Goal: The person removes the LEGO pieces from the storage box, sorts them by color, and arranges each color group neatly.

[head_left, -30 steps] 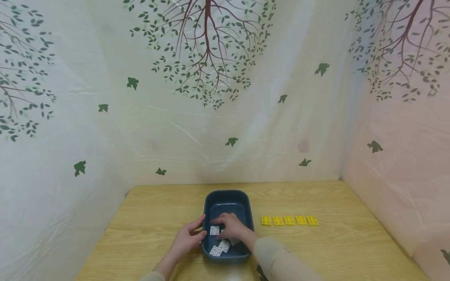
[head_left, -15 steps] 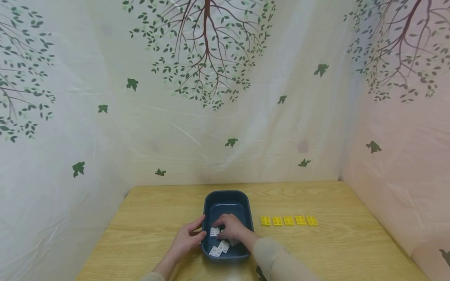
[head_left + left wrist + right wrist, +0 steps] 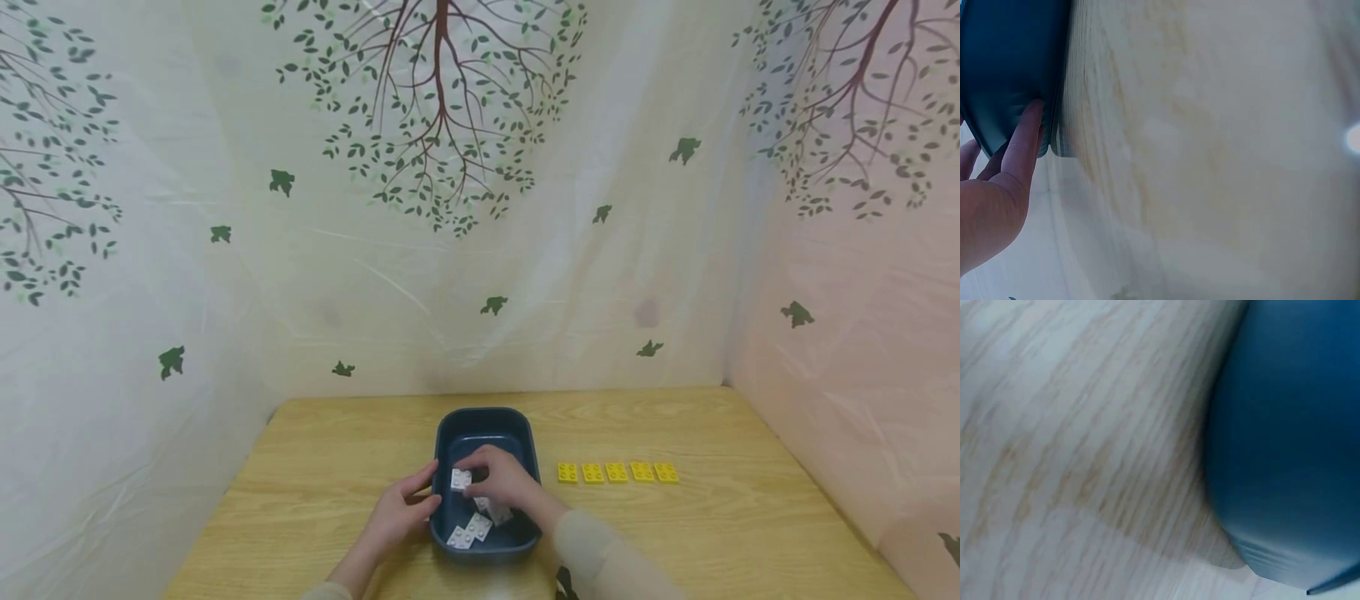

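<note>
A white toy brick with round studs is pinched between the thumb and fingers of my right hand, inside a dark blue tray. Below that hand, several more white bricks lie in the near part of the tray. My left hand rests against the tray's left side, thumb at the rim. In the left wrist view a straight finger of it lies along the outer wall. The right wrist view has only the tray's outside and the table, with the right hand out of frame.
Several yellow bricks stand in a row on the wooden table, right of the tray. A pale curtain printed with trees and leaves surrounds the table's back and sides.
My right hand has moved slightly away from me, bringing the pinched white brick with it. More of the white bricks beneath now show. The left hand and tray have stayed put.
</note>
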Demonstrator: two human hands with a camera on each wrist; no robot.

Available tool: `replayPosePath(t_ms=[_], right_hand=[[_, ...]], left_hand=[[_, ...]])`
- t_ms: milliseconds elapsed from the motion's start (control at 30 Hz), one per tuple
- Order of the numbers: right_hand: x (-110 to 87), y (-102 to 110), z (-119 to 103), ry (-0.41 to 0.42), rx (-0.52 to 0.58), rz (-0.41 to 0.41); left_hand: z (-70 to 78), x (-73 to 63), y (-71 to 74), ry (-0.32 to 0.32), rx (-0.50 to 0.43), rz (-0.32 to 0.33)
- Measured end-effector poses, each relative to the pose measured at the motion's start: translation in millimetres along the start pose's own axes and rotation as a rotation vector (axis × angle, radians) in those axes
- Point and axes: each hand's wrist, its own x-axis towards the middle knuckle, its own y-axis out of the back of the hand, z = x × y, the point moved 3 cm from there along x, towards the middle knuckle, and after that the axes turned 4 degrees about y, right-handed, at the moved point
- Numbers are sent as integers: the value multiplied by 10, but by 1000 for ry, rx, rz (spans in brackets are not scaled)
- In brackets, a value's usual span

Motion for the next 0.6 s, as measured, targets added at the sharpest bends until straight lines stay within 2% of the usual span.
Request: replayPosePath(t_ms=[200, 367, 600], right_hand=[[-86, 177, -6, 70, 54, 54], [-176, 336, -20, 92, 115, 81], [-326, 530, -8, 138, 146, 105]], left_hand=[[-4, 6, 0, 0, -18, 7], [-3, 16, 4, 27, -1, 22], [-6, 16, -7, 15, -16, 30]])
